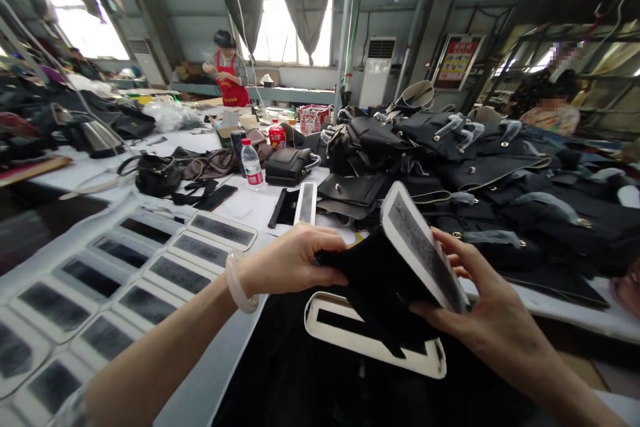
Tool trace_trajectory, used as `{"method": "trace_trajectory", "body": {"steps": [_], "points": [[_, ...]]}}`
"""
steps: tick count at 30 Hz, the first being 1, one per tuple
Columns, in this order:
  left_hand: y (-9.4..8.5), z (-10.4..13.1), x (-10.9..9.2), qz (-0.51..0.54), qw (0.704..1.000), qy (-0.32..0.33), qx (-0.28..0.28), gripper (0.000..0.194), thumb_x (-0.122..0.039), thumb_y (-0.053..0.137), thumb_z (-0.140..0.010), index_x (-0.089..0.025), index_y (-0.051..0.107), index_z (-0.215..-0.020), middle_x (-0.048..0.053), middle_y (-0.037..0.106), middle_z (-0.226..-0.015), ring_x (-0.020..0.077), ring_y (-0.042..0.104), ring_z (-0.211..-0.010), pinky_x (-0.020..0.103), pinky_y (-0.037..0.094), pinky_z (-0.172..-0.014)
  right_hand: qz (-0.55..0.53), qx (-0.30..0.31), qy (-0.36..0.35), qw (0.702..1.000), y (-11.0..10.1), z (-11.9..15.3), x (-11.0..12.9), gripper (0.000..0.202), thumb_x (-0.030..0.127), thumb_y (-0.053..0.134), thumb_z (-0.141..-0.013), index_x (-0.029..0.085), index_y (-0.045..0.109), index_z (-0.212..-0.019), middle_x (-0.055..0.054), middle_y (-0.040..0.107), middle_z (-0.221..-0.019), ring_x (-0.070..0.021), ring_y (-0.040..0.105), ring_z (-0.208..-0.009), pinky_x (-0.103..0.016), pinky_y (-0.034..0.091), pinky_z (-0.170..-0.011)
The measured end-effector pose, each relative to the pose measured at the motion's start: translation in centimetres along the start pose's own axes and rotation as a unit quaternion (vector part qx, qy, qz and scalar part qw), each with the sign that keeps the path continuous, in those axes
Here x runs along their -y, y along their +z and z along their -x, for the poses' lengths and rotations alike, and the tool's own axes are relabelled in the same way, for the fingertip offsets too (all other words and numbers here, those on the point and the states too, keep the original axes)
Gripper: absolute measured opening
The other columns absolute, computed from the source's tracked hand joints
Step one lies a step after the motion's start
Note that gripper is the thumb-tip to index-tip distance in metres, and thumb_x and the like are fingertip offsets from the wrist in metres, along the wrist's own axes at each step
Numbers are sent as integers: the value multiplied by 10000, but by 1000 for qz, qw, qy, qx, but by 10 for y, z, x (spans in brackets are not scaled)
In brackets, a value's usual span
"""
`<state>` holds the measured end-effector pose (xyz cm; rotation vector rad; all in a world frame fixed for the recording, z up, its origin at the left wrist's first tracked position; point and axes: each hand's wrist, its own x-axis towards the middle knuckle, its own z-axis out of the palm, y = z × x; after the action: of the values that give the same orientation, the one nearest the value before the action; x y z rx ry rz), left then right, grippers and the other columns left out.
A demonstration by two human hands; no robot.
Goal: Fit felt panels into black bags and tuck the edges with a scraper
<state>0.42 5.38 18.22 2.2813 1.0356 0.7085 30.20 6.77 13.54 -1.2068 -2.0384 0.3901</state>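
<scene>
My left hand (300,257), with a pale bangle (239,283) on its wrist, pinches the edge of a black bag piece (367,273). My right hand (493,300) grips the other end, its thumb on the black side and fingers round a white-bordered panel (395,213) with a dark middle. This panel stands tilted along the right of the black piece; whether the two are joined I cannot tell. Below my hands lies a cream-edged black bag part (325,330), partly covered by the held piece.
Rows of white-bordered dark panels (180,273) lie on the table to the left. Black bags (490,173) are heaped at the right. A water bottle (251,165), a small black bag (287,165) and a kettle (95,133) stand further back. A person in a red apron (233,83) stands beyond.
</scene>
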Motion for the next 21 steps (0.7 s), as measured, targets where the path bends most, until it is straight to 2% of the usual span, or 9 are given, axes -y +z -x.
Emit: {"method": "trace_trajectory", "body": {"steps": [6, 13, 18, 21], "points": [[28, 23, 21, -28, 996, -47, -65, 54, -198, 670, -862, -194, 697, -909, -17, 679, -844, 130, 611, -772, 234, 457, -721, 18, 3, -67, 998, 32, 17, -8, 878, 409, 791, -728, 321, 323, -1466, -71, 511, -1341, -316, 519, -1198, -459, 475, -997], [59, 39, 44, -52, 990, -80, -108, 68, -170, 644, -876, -200, 672, -931, 4, 662, -907, 150, 618, -837, 245, 460, -735, 40, 12, -83, 996, 54, 25, -22, 959, 333, 830, -705, 300, 272, -1484, -96, 489, -1356, -324, 509, -1200, -492, 464, -1007], [71, 44, 51, -55, 989, -89, -106, 92, -152, 631, -882, -199, 667, -953, 5, 653, -898, 153, 609, -827, 251, 450, -728, 65, 24, -86, 994, 61, 30, -31, 1013, 389, 848, -701, 282, 240, -1504, -96, 489, -1361, -322, 494, -1224, -476, 455, -1025], [84, 44, 59, -38, 989, -105, -98, 120, -123, 635, -863, -197, 676, -948, 12, 651, -897, 162, 601, -821, 262, 440, -726, 114, 23, -118, 986, 64, 33, -36, 949, 553, 746, -781, 245, 230, -1514, -117, 500, -1347, -328, 496, -1217, -484, 443, -1018]]}}
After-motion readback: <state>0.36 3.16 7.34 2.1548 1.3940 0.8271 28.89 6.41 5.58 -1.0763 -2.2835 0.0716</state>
